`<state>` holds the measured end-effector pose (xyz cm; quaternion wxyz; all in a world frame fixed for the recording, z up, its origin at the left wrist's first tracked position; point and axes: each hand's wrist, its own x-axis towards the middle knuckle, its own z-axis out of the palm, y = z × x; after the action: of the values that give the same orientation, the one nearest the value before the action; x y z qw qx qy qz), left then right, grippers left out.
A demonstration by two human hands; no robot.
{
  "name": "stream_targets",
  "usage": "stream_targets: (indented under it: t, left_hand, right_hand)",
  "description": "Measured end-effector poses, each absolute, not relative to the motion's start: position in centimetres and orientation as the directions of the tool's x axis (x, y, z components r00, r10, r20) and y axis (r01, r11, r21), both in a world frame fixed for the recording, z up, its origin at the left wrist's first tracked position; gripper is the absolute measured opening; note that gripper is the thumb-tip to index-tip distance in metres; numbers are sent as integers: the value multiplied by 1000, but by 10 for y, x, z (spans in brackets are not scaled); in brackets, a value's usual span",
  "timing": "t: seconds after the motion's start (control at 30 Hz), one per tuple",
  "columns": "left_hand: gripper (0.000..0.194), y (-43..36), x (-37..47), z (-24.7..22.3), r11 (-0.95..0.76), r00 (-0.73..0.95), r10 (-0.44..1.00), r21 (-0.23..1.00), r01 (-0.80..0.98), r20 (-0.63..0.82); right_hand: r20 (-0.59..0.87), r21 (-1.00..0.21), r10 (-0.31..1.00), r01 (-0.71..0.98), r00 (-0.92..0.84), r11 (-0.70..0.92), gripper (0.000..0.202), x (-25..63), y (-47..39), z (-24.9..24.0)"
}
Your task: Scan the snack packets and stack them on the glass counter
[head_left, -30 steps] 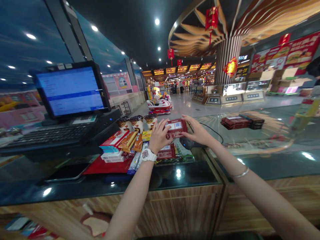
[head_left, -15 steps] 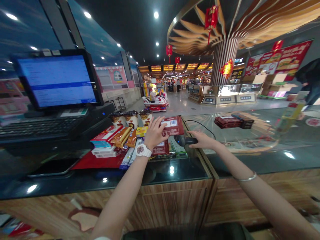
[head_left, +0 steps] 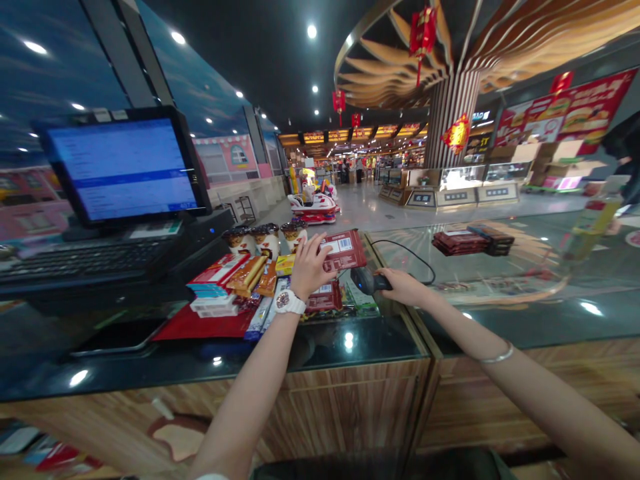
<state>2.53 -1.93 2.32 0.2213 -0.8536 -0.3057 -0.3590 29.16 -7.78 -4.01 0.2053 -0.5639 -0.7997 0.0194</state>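
My left hand [head_left: 306, 265], with a white watch on its wrist, holds up a dark red snack packet [head_left: 345, 249] with a white barcode label facing me. My right hand [head_left: 404, 285] grips a black barcode scanner [head_left: 369, 280] just right of and below the packet; its cable [head_left: 410, 253] curls away over the glass counter. Under the packet lies another red packet [head_left: 325, 297] among other snacks.
A screen [head_left: 123, 165] and keyboard [head_left: 85, 259] stand at the left. Snack bars [head_left: 250, 275], boxes [head_left: 215, 293] and three cups [head_left: 265, 239] crowd the black counter [head_left: 320, 350]. A stack of dark red packets [head_left: 463, 243] lies on the glass counter at right.
My right hand let go of the red packet, dropped to the scanner and closed on it. My left hand keeps the packet raised, now alone.
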Motion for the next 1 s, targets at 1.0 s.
stream_targets:
  t: [1.0]
  left_hand:
    - [41,-19,29,16,-700,587,396,-181,691,706]
  right_hand:
    - [667,-366,745,879,17,307,26,287,-133,-36]
